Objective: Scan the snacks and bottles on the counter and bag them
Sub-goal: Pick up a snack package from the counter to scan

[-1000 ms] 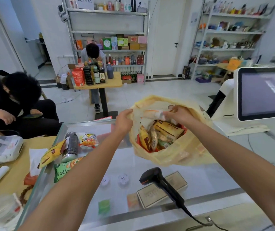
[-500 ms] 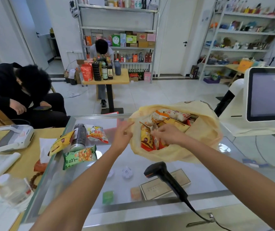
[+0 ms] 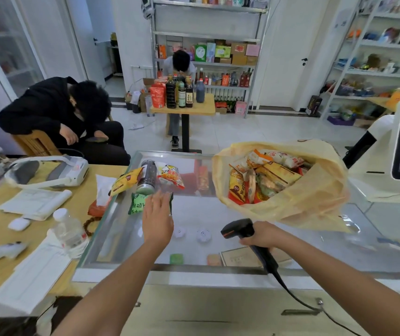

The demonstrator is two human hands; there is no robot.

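left hand (image 3: 157,219): fingers straight and loosely spread, palm down over the green snack packet (image 3: 136,205) at the left edge of the glass counter (image 3: 218,209); contact cannot be confirmed. right hand (image 3: 259,235): fingers wrapped around the handle of the black barcode scanner (image 3: 236,230), near the front edge, head pointing left. far-left corner: yellow snack packet (image 3: 126,181), dark bottle (image 3: 148,177) lying on its side, red-orange snack packet (image 3: 171,177), all close together just behind the green packet. far-right side: yellow plastic bag (image 3: 315,197), mouth open, filled with bagged snacks (image 3: 264,175).
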